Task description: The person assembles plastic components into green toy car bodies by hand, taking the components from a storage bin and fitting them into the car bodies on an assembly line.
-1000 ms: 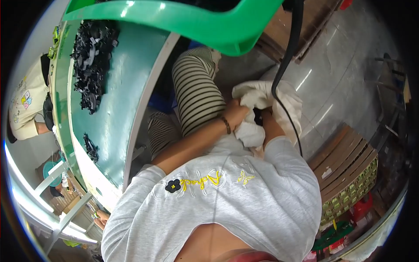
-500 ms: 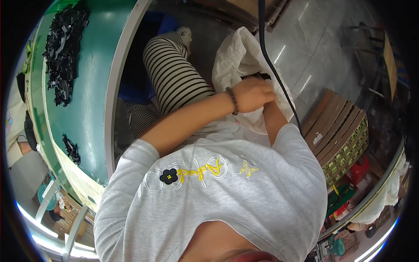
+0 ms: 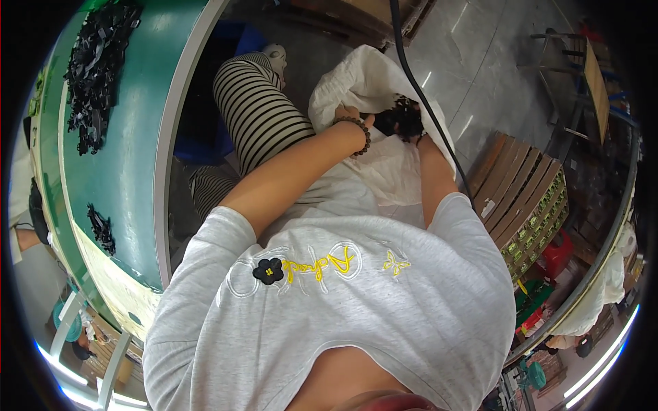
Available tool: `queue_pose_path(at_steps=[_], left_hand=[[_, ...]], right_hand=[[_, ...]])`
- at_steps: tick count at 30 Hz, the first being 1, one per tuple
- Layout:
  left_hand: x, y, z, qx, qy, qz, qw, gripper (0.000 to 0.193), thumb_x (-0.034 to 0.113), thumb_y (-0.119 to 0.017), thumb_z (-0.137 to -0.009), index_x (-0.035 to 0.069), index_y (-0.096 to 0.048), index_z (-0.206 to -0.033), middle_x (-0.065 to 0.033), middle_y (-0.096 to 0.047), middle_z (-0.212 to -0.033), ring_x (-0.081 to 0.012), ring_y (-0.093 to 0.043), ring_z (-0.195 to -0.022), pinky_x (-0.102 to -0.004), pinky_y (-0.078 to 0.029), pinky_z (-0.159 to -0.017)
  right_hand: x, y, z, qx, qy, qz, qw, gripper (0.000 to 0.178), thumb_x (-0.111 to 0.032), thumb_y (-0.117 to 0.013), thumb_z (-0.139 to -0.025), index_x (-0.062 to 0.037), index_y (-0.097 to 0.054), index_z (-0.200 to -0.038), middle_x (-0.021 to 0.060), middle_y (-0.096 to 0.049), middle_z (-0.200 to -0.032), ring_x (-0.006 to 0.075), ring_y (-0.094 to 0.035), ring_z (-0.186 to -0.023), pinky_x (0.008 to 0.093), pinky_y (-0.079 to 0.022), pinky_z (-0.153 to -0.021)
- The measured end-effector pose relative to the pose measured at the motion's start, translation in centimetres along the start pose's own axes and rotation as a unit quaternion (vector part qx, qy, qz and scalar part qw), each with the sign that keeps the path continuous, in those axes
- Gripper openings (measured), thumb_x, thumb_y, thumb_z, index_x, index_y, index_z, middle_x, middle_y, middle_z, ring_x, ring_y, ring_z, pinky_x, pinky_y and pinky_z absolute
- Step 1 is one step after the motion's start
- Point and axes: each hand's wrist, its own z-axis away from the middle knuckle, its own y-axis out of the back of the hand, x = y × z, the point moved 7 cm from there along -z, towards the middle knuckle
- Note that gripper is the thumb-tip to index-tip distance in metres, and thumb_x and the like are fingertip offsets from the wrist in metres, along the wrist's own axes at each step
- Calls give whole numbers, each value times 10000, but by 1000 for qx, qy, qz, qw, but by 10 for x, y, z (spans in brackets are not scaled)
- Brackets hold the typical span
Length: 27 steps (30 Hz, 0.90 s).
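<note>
A white woven sack (image 3: 343, 79) stands beside my striped trouser leg, its mouth turned up toward me. My left hand (image 3: 353, 123), with a beaded bracelet at the wrist, is closed on the sack's near left rim. Inside the mouth lies a heap of small black plastic parts (image 3: 397, 122). My right forearm (image 3: 435, 171) reaches into the sack from the right. The right hand is down among the black parts, mostly covered by them and the sack, so its fingers cannot be made out.
Left of me runs a green-topped table (image 3: 140, 157) bearing a big pile of black parts (image 3: 99, 75) and a smaller one (image 3: 101, 229). A black cable (image 3: 419, 89) hangs across the sack. Stacked cardboard dividers (image 3: 514, 181) stand at right, near a chair (image 3: 576, 85). A blue crate (image 3: 199, 140) sits under the table.
My left hand has moved left from over the right wrist to the sack's rim. The sack's mouth is wider, and the black parts inside now show.
</note>
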Motion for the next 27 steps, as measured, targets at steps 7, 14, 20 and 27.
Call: queue_pose_path(at_steps=[7, 14, 20, 27], left_hand=[[0, -76, -34, -144, -179, 177, 957, 659, 614, -467, -817, 133, -528, -1264, -115, -526, -1258, -344, -530, -1098, -459, -275, -1049], [-12, -5, 79, 33, -117, 115, 986, 587, 572, -464, -824, 61, -666, -1030, -157, -660, -1005, -303, -605, -996, -468, -319, -1008], [-35, 8, 76, 196, -69, 274, 939, 505, 449, -588, -797, -7, -636, -1007, -176, -645, -996, -321, -603, -956, -394, -469, -832], [-93, -22, 61, 355, 30, 634, 686, 598, 469, -625, -794, -65, -544, -1049, -210, -604, -1035, -307, -588, -1008, -366, -458, -843]], right_hand=[[-7, -56, -45, -101, -28, -97, 990, 438, -450, -392, -885, -169, -554, -1179, 55, -570, -1175, 274, -501, -1056, 433, -439, -819], [11, -147, 66, -276, -51, -91, 956, 462, -486, -360, -904, -196, -539, -1215, 46, -550, -1221, 303, -472, -1108, 470, -431, -876], [-32, -194, 161, -387, -3, -371, 844, 513, -417, -526, -868, -129, -476, -1290, 108, -532, -1269, 317, -512, -1121, 487, -459, -879], [-92, -229, 233, -322, 51, -252, 911, 518, -341, -738, -714, -157, -566, -1166, 92, -591, -1142, 315, -546, -1027, 453, -477, -672]])
